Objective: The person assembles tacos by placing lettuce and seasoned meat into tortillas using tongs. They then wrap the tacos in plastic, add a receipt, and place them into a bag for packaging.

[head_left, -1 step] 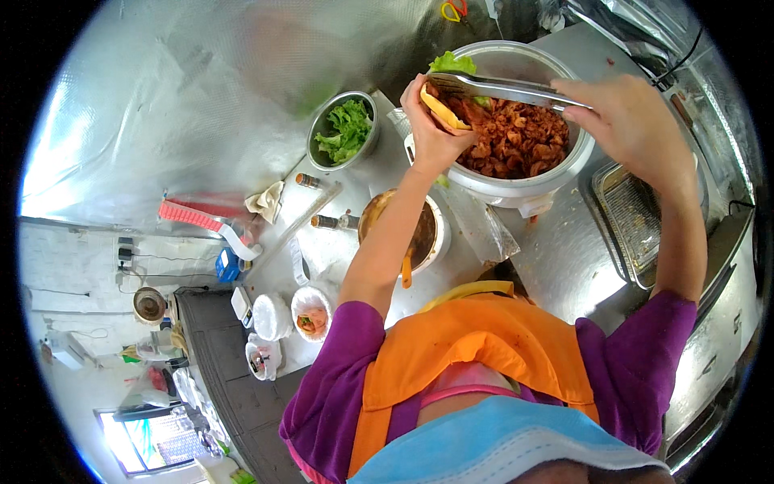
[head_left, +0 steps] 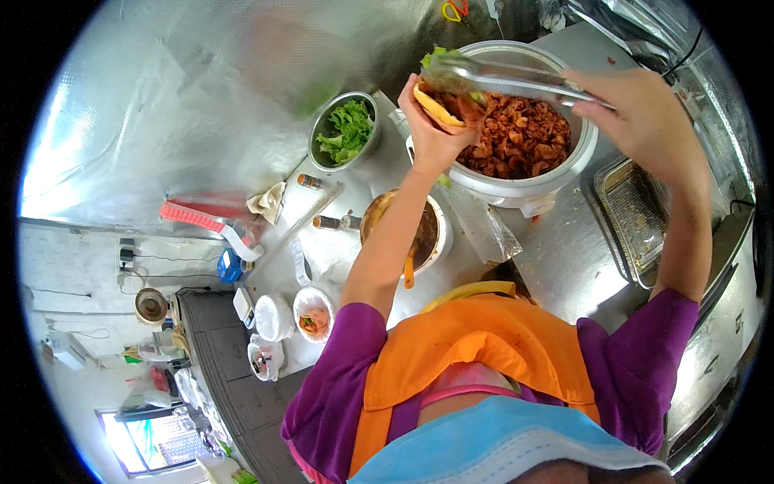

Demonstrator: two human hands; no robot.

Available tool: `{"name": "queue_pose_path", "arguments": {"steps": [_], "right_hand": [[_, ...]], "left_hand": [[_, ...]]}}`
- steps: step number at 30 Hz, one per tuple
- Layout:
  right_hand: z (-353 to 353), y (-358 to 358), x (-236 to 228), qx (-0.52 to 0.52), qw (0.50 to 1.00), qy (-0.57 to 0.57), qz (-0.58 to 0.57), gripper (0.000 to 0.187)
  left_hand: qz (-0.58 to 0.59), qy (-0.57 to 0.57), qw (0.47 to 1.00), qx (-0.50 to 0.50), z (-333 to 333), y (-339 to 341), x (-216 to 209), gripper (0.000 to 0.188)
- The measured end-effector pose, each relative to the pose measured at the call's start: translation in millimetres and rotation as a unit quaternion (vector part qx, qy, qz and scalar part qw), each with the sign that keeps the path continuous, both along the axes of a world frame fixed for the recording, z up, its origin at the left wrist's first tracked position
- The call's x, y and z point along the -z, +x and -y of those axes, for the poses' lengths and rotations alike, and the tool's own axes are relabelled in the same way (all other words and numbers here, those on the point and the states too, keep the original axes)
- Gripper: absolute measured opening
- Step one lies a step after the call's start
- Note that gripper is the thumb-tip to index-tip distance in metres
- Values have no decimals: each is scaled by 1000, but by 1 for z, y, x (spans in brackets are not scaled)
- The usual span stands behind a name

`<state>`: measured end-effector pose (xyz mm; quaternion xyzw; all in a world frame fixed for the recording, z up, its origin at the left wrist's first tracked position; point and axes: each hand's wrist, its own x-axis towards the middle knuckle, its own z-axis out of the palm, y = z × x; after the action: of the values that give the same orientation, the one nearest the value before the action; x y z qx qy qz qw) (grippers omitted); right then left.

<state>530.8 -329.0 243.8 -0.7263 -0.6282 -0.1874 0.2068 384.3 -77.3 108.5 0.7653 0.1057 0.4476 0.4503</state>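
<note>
My left hand grips a yellowish bun that is split and stuffed with reddish-brown meat and lettuce. It holds the bun tilted over the left rim of a large white pot. Chopped, sauced meat fills that pot. From the right, my right hand is closed on metal tongs. Their tips, blurred by motion, are at the filling and lettuce at the bun's upper side. Whether the tips pinch anything cannot be made out.
Left of the pot stands a metal bowl of lettuce. Nearer me, partly behind my left forearm, is a pot of brown sauce with an orange-handled utensil. A wire-rack tray lies right. Small jars and lined containers stand left.
The bun and my left hand have shifted slightly left. The lettuce at the bun has moved left and up. My right hand has moved a little right, and the tongs' tips are now blurred.
</note>
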Motion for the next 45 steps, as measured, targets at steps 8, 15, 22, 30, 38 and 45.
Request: {"name": "queue_pose_path", "arguments": {"steps": [8, 15, 22, 30, 38, 45], "right_hand": [[12, -37, -31, 66, 994, -89, -22, 29], [-4, -41, -35, 76, 993, -80, -50, 33], [-25, -49, -33, 143, 980, -119, -69, 35], [-85, -3, 74, 59, 978, -195, -32, 30], [-138, 14, 97, 89, 960, -260, 43, 17], [-90, 7, 66, 105, 966, -216, 97, 15]], "left_hand": [[-2, -113, 992, 60, 1, -12, -9, 111], [7, -92, 992, 81, -28, -13, 9, 107], [-25, -25, 999, -7, -51, -32, 5, 109], [23, -156, 987, 7, -91, -83, 2, 102], [-1, -153, 988, 12, -84, -93, 16, 113], [22, -211, 977, 25, -73, -93, 14, 107]]}}
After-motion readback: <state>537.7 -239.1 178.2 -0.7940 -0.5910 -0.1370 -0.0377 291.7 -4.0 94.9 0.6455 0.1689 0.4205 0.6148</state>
